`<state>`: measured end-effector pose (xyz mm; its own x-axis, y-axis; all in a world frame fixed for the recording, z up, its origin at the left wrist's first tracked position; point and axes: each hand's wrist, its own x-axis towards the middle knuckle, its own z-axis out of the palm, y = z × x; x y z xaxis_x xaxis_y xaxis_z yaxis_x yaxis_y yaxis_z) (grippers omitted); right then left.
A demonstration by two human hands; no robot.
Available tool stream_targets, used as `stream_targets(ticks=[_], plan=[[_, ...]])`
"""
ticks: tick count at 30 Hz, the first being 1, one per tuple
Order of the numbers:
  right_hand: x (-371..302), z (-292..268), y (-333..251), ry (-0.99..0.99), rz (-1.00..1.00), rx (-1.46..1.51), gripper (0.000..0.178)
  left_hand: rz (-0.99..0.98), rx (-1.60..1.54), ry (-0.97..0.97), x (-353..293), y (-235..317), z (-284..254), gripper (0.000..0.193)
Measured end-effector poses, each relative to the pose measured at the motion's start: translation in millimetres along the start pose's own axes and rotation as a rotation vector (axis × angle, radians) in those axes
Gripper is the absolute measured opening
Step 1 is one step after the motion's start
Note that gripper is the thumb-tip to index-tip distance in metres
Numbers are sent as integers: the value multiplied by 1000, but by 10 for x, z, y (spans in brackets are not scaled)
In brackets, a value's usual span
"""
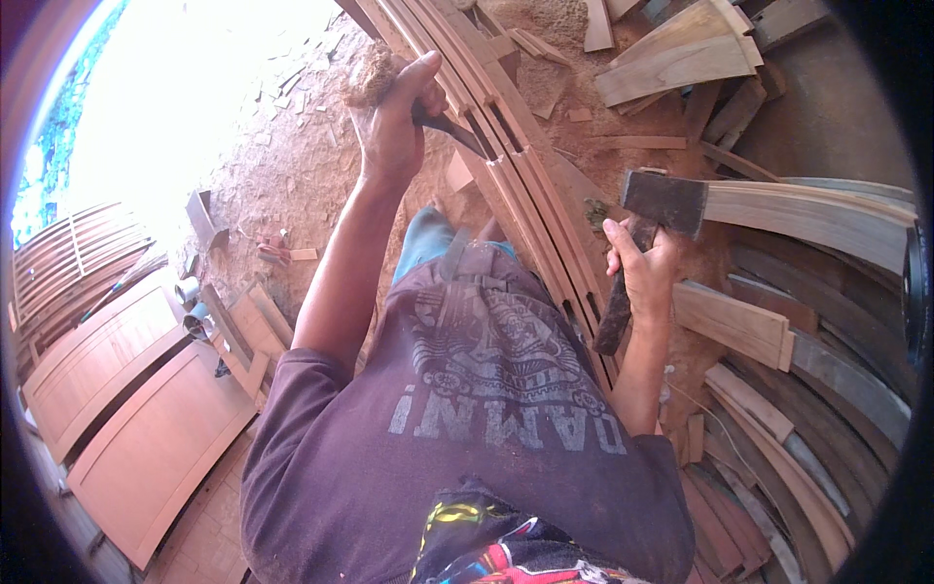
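My left hand [389, 127] is closed round a chisel [455, 132]. Its frayed, fibrous handle end sticks out above my fist. The dark blade slants down to the right, and its tip is at a slot in the long grooved wooden pieces [530, 195]; whether it sits inside the slot I cannot tell. To the right of these pieces, my right hand [647, 265] grips a hammer [664, 202]. The blocky, dark metal head is up and apart from the chisel, and the worn handle points down toward my forearm.
Offcuts [671, 63] and stacked boards [827, 219] crowd the right side. Two wooden panels [161, 448] lie at the lower left, near slatted wooden frames [78, 258]. Sawdust and wood scraps cover the ground [272, 175]. A thin cord [715, 414] runs among boards at the right.
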<state>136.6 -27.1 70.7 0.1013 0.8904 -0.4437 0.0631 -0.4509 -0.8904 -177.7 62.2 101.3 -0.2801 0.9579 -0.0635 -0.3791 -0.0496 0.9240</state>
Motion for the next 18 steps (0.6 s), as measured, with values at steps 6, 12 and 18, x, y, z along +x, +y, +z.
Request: stream_targets(ticks=[6,12,18], plan=[[-28,27,25,1,9,2,23,-16,29,-11,-1,-53,-3,27],[-48,42,44,-1,34,-2,25,45,14,-15,69,-188,-44,27],[-66,12,70,-23,21,-55,26,103,-3,8,95,-338,-54,29]])
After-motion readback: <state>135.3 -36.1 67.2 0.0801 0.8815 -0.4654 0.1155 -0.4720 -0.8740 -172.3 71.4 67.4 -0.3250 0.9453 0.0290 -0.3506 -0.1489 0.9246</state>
